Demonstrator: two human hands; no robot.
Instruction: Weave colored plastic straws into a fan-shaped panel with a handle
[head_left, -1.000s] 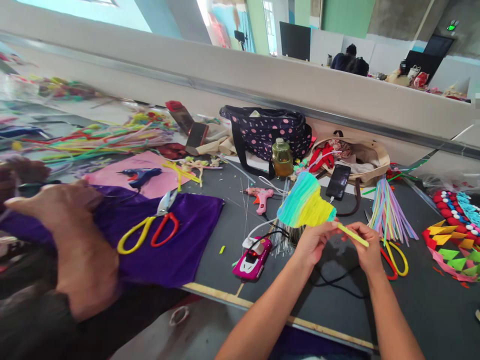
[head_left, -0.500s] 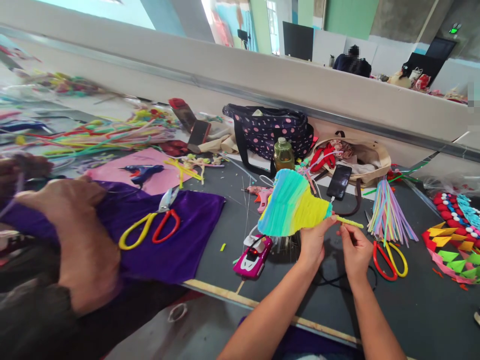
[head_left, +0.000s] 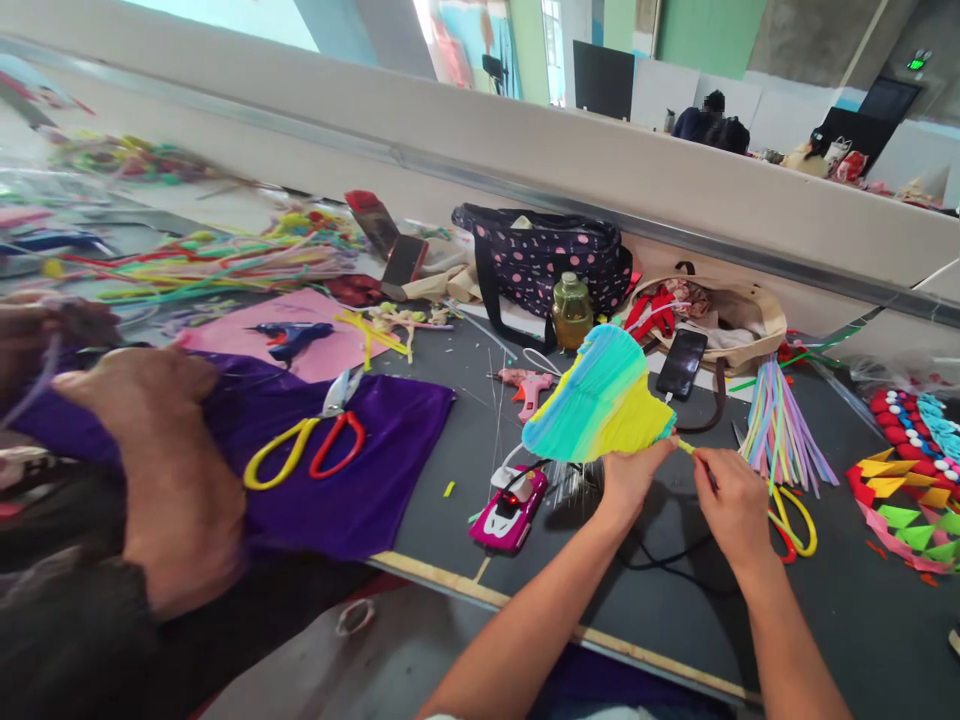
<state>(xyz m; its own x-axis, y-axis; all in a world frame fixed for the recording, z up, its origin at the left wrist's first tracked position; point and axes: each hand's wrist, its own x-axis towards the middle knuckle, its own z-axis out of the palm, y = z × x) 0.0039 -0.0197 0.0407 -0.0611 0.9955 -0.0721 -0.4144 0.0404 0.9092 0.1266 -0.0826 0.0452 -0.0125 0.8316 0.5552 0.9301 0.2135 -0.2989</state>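
Note:
Above the dark tabletop is a fan-shaped piece (head_left: 592, 400) of blue, turquoise and yellow fuzzy strips. My left hand (head_left: 631, 478) is closed on its narrow lower end. A yellow strip (head_left: 685, 447) runs from that end to my right hand (head_left: 729, 492), whose fingers pinch its other end. Red-and-yellow scissors (head_left: 795, 520) lie just beyond my right hand, partly hidden by it. A magenta car-shaped device (head_left: 510, 512) and a pink glue gun (head_left: 529, 388) are left of my left hand.
A co-worker's hand (head_left: 142, 385) is over purple cloth (head_left: 397, 440) at left, near other scissors (head_left: 335, 400). Behind stand a dark bag (head_left: 525, 265), a bottle (head_left: 571, 312) and a phone (head_left: 681, 362). Pastel strips (head_left: 784, 430) and a colourful folded-paper piece (head_left: 907, 510) lie right.
My right hand has moved right and slightly down, away from my left hand, and now covers part of the scissors. The fan-shaped piece has tilted a little. The view has shifted slightly.

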